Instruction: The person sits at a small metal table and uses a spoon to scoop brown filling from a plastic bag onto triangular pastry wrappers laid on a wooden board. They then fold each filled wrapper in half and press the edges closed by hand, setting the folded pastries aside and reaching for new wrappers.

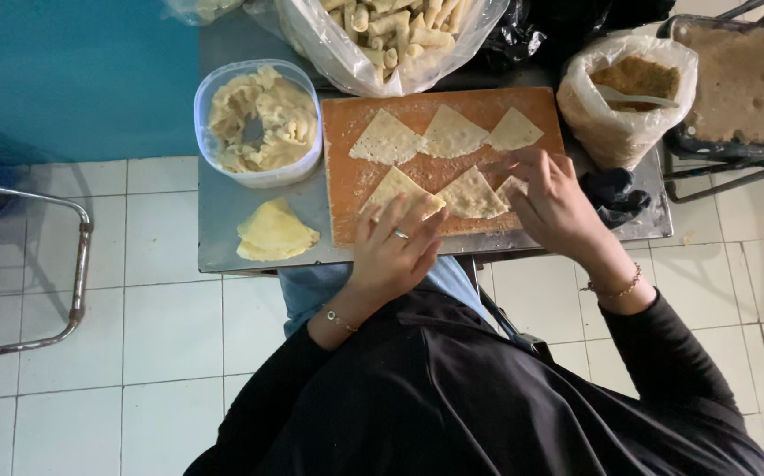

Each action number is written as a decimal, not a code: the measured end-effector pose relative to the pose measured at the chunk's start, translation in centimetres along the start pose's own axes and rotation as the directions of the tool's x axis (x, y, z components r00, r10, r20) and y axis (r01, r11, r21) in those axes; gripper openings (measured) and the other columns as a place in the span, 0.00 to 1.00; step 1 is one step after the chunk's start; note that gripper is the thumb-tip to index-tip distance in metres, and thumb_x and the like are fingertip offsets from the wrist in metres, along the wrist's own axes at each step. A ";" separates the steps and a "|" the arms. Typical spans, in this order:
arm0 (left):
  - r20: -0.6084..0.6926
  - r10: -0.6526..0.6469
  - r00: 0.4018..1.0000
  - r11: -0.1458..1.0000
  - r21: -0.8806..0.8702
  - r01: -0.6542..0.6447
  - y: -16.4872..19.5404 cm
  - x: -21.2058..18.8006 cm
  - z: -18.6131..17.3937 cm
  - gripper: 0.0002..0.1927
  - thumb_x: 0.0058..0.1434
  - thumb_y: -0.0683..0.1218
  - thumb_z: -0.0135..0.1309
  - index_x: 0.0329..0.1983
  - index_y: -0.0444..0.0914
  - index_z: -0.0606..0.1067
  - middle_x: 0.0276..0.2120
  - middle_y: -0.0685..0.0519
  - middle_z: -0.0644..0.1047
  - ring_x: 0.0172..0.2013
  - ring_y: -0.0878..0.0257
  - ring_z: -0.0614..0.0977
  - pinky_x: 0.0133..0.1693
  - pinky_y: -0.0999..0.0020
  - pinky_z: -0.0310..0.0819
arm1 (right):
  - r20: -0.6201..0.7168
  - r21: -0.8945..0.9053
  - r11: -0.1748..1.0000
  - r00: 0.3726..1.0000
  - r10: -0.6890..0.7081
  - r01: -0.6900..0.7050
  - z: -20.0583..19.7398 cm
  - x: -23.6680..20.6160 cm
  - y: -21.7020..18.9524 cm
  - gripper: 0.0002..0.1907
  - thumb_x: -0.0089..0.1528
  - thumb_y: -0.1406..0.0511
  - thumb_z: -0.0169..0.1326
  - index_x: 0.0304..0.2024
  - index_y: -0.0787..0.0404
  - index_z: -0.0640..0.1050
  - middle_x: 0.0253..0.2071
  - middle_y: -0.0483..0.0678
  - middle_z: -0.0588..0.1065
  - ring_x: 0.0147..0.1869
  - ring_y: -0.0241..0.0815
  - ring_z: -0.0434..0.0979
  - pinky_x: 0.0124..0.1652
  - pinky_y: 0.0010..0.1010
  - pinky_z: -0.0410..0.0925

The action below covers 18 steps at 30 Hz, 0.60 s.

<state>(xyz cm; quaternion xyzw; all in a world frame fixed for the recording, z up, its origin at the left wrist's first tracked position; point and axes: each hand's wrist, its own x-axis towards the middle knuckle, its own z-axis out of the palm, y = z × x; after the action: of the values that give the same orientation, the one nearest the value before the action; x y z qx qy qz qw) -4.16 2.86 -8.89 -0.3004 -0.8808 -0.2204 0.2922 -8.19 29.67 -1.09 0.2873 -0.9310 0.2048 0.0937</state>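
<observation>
An orange cutting board (pixel 357 181) lies on a small metal table (pixel 223 216). Several pale triangular dough wrappers (pixel 452 132) are spread over it in two rows. My left hand (pixel 395 251), wearing a ring, rests at the board's near edge with its fingers on the near-left wrapper (pixel 397 187). My right hand (pixel 551 201) lies over the near-right wrapper (pixel 509 185), fingers spread and touching it. Neither hand grips anything.
A clear tub of pale filling (pixel 258 123) stands left of the board, a stack of folded wrappers (pixel 274 231) in front of it. A bag of rolled pieces (pixel 395 35) sits behind; a bag of brown crumbs (pixel 629 92) and a dark tray (pixel 739 84) stand right. A metal frame (pixel 78 264) stands at left.
</observation>
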 end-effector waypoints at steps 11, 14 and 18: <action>0.091 -0.029 0.995 0.998 0.061 0.023 1.4 1.2 0.8 0.25 0.68 0.55 0.54 0.67 0.48 0.73 0.69 0.52 0.69 0.66 0.49 0.70 0.62 0.44 0.61 | -0.036 -0.025 0.999 0.999 -0.036 0.035 2.1 -1.0 -1.7 0.24 0.67 0.68 0.52 0.65 0.61 0.65 0.60 0.47 0.74 0.69 0.51 0.70 0.64 0.55 0.55; 0.113 -0.020 0.993 0.996 0.087 0.010 1.4 1.4 0.7 0.26 0.69 0.55 0.54 0.70 0.49 0.70 0.70 0.52 0.68 0.66 0.48 0.70 0.62 0.43 0.61 | -0.043 -0.032 0.996 0.995 -0.086 0.085 1.9 -1.3 -1.8 0.22 0.67 0.68 0.51 0.64 0.61 0.66 0.60 0.46 0.75 0.69 0.50 0.70 0.66 0.57 0.54; 0.123 -0.011 0.992 0.997 0.081 0.001 1.3 1.4 0.5 0.27 0.70 0.56 0.53 0.71 0.48 0.69 0.70 0.55 0.68 0.66 0.48 0.70 0.63 0.43 0.61 | -0.020 -0.018 1.000 0.999 -0.026 0.026 1.1 -1.6 -1.4 0.21 0.65 0.68 0.51 0.62 0.56 0.71 0.58 0.49 0.74 0.68 0.48 0.70 0.66 0.56 0.52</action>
<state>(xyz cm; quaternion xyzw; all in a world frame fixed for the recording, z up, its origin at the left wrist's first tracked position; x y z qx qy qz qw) -4.39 4.66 -8.07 -0.2987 -0.9063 -0.1665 0.2482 -6.19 28.94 -2.12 0.2964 -0.9280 0.1981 0.1083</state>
